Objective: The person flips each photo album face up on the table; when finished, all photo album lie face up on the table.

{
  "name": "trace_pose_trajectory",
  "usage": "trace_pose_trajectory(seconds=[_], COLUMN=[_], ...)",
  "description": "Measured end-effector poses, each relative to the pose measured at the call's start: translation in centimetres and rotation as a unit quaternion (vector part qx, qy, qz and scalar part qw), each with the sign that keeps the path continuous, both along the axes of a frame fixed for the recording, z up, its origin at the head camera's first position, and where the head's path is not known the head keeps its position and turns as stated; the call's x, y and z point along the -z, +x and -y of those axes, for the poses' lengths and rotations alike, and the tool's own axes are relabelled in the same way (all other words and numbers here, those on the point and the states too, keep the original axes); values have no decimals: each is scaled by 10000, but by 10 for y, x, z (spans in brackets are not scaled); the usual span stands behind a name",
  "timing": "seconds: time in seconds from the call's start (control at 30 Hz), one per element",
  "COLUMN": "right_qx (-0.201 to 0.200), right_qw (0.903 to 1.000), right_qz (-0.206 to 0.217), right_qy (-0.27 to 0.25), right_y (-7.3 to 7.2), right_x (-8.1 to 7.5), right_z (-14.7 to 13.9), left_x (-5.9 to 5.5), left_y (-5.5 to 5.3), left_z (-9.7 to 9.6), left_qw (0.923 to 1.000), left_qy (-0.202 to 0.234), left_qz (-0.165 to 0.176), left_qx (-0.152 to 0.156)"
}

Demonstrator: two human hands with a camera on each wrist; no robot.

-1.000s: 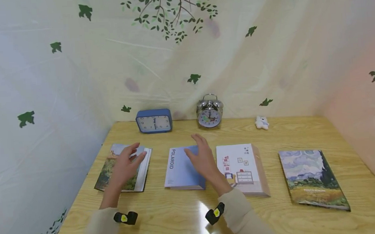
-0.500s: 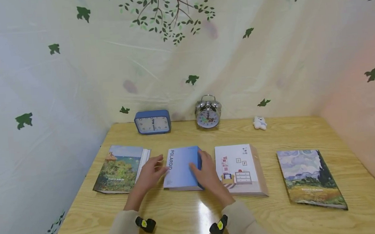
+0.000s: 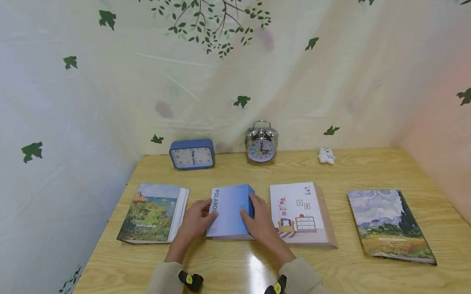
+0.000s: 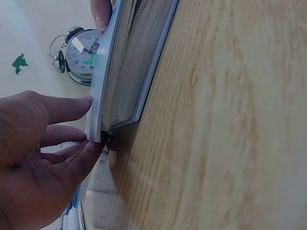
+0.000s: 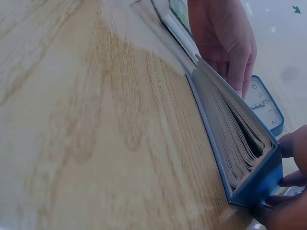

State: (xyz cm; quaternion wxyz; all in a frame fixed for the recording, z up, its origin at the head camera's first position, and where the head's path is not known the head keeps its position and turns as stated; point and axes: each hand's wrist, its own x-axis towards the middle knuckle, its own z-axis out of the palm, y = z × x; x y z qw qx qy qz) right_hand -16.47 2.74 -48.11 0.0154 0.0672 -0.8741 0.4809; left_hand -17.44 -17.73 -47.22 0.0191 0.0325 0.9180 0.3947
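Note:
A thick blue photo album (image 3: 230,214) marked POLAROID lies on the wooden table, its spine to the right. My left hand (image 3: 195,220) is at its left edge; in the left wrist view the thumb lies on the cover and the fingers (image 4: 79,160) curl at the cover's edge, pinching it. From the other side my right hand (image 3: 261,222) grips the spine, thumb on the cover and fingers along the blue spine (image 5: 261,182). The page block (image 5: 228,120) shows between the covers, with gaps among the pages.
A landscape photo album (image 3: 152,213) lies left, a white book (image 3: 298,210) close on the right, another painted photo album (image 3: 390,227) farther right. Behind stand a blue clock (image 3: 192,154), a silver twin-bell alarm clock (image 3: 261,145) and a small white bear figure (image 3: 326,156) near the printed curtain.
My left hand has moved right, from over the landscape album to the blue album's left edge. My right hand has lowered onto its spine side and now grips it.

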Motion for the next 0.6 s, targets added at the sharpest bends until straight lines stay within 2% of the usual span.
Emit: trace_pose_trajectory(seconds=[0.4, 0.6], right_qx=[7, 125], right_qw=[9998, 9999], right_qz=[-195, -114], right_qy=[-43, -21], right_y=[1, 1], right_x=[-4, -11], right_z=[-1, -3], left_x=[-3, -6], left_y=[0, 0], left_z=[-2, -5], left_qw=[9997, 9989], left_qy=[-253, -346], left_qz=[-1, 102], left_qx=[65, 294])
